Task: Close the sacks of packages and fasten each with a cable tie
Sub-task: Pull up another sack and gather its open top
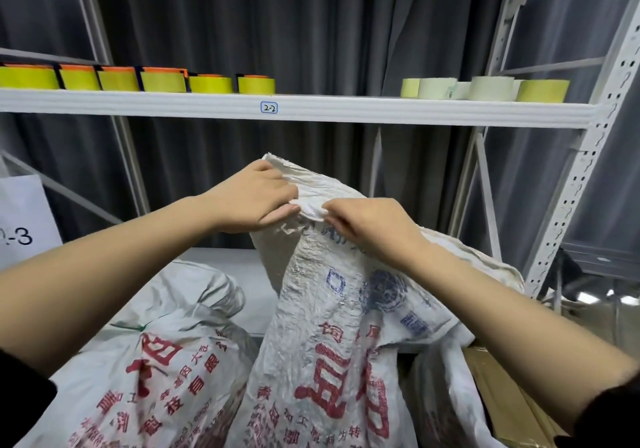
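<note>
Both hands, the left hand and right hand, pinch the raised mouth of the middle sack, standing before the shelf, apparently bunching it narrow enough for a cable tie.

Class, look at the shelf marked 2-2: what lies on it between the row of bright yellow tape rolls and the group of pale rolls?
Nothing: in the head view that stretch of the shelf is bare between the yellow tape rolls and the pale rolls.
</note>
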